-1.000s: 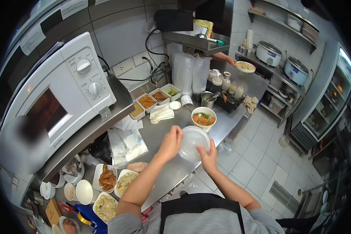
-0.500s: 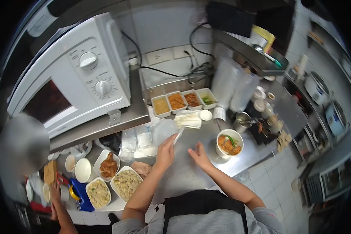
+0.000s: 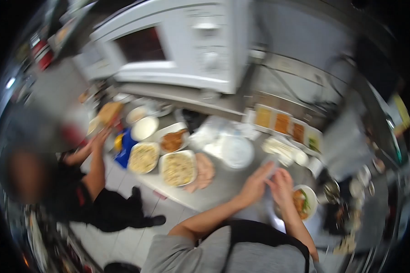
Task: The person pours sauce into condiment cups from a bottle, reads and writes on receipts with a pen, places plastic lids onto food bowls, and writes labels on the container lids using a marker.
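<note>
A clear plastic lid [image 3: 270,166], seen nearly edge-on and blurred, is in my left hand [image 3: 256,184], whose fingers are closed on it. My right hand [image 3: 282,185] meets it from the other side, with its fingers bent against the lid's edge. Just right of that hand stands a white bowl [image 3: 312,207] of orange-brown food [image 3: 300,204] with green vegetable on top, partly covered by the hand and forearm. More round clear lids [image 3: 237,152] lie on the steel counter to the left of my hands.
Tubs of toppings [image 3: 281,123] line the back below the wall. Two bowls of fried rice [image 3: 179,168] and a bowl of fried chicken [image 3: 173,141] stand left, beside a plastic glove [image 3: 203,172]. A microwave [image 3: 180,50] overhangs the counter. A co-worker [image 3: 84,195] holds a brown box [image 3: 110,113].
My view has swung left, bringing more of the co-worker into sight. My right hand has come in from open and apart to meet my left hand at the lid.
</note>
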A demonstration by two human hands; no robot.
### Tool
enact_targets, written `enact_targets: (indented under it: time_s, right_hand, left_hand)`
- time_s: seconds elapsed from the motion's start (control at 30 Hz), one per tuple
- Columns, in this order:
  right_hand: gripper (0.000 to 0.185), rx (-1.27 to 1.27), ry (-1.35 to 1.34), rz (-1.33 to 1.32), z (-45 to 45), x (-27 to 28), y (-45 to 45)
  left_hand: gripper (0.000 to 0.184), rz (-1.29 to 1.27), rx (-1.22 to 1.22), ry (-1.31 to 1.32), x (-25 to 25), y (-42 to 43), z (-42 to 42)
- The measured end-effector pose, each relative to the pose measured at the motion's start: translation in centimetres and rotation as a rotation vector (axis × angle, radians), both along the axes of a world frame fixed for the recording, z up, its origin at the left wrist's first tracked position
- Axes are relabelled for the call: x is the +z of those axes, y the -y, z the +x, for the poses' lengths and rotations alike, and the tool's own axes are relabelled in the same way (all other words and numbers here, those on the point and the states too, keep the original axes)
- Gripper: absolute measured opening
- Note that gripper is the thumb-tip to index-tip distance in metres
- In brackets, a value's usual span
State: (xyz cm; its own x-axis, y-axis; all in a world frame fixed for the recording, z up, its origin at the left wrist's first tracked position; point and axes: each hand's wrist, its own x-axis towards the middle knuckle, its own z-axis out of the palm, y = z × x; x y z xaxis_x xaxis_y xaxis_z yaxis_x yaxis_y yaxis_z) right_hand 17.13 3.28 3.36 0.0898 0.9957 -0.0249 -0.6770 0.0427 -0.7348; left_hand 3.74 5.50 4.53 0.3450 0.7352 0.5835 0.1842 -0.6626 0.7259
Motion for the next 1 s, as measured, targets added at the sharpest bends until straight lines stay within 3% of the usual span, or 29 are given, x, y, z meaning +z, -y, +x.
enact_targets:
  time_s: [0.1, 0.23, 0.33, 0.63, 1.0]
  right_hand:
    - [0.012, 0.033, 0.031, 0.041, 0.2, -1.2, -0.3]
    - [0.012, 0.087, -0.028, 0.098, -0.9, 0.4, 0.3]
    - [0.011, 0.087, -0.001, 0.073, -1.2, 0.4, 0.6]
    - [0.011, 0.095, -0.03, 0.062, -1.3, 1.4, 1.6]
    - [0.011, -0.007, 0.283, 0.099, -0.7, 0.6, 2.0]
  left_hand:
    - [0.07, -0.054, -0.067, 0.099, 1.1, 1.2, -0.6]
    - [0.072, -0.11, -0.061, 0.042, 2.2, 2.1, -2.0]
    - [0.072, -0.049, -0.027, -0.049, 2.0, 2.1, -2.6]
    - [0.069, -0.027, -0.128, 0.021, 2.5, 2.3, -3.4]
    - [0.07, -0.051, -0.162, -0.026, 2.6, 2.9, -3.7]
